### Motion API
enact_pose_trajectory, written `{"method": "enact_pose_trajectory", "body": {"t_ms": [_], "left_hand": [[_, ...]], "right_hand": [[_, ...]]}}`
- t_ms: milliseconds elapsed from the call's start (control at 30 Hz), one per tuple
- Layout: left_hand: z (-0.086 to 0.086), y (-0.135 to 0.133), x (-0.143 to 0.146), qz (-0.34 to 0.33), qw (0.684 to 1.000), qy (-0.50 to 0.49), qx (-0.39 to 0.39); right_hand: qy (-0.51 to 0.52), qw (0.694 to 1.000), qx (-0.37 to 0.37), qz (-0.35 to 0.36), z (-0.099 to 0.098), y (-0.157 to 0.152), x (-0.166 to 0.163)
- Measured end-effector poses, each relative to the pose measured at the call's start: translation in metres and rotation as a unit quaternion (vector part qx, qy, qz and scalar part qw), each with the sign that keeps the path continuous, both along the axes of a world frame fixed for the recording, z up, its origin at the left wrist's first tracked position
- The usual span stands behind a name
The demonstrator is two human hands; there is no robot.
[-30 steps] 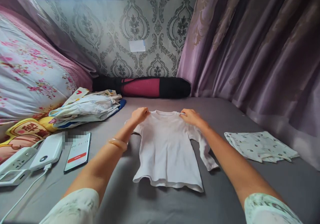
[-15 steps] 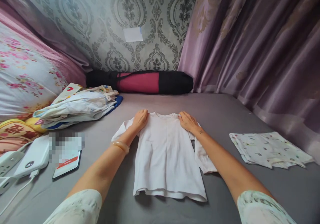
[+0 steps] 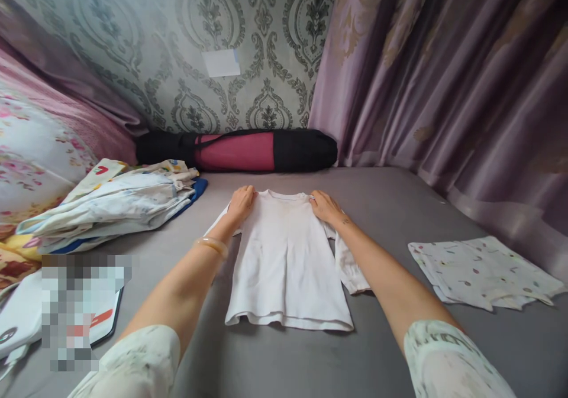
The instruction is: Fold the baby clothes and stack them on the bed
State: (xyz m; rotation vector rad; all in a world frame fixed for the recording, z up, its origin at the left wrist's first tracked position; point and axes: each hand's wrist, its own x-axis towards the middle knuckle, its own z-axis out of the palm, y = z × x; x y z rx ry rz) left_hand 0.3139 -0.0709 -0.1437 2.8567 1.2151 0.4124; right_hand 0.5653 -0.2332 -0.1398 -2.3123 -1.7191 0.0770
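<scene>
A small white long-sleeved shirt (image 3: 286, 262) lies spread on the grey bed sheet (image 3: 377, 350), collar away from me and hem towards me. My left hand (image 3: 242, 201) grips its left shoulder, fingers closed on the cloth. At the other shoulder, my right hand (image 3: 326, 206) pinches the fabric beside the collar. The left sleeve is partly hidden under my left forearm; the right sleeve hangs out beside my right forearm, its cuff showing.
Folded patterned cloth (image 3: 486, 271) lies at the right. On the left are a heap of clothes (image 3: 128, 200), a phone (image 3: 106, 321) partly blurred out, and a white power bank (image 3: 20, 315) with a cable. A black and pink long bag (image 3: 235, 151) rests along the wall.
The shirt has shifted slightly away from me with both hands still on its shoulders, and its hem lies farther up. The view has turned a little to the right.
</scene>
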Motion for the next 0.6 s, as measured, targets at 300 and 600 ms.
{"method": "enact_pose_trajectory", "body": {"t_ms": [300, 600], "left_hand": [[-0.007, -0.011, 0.014, 0.084, 0.993, -0.005, -0.085], [-0.001, -0.015, 0.021, 0.101, 0.99, -0.068, -0.074]], "right_hand": [[-0.002, 1.0, 0.001, -0.009, -0.008, 0.016, -0.003], [-0.004, 0.999, 0.047, -0.023, -0.013, 0.029, -0.007]]}}
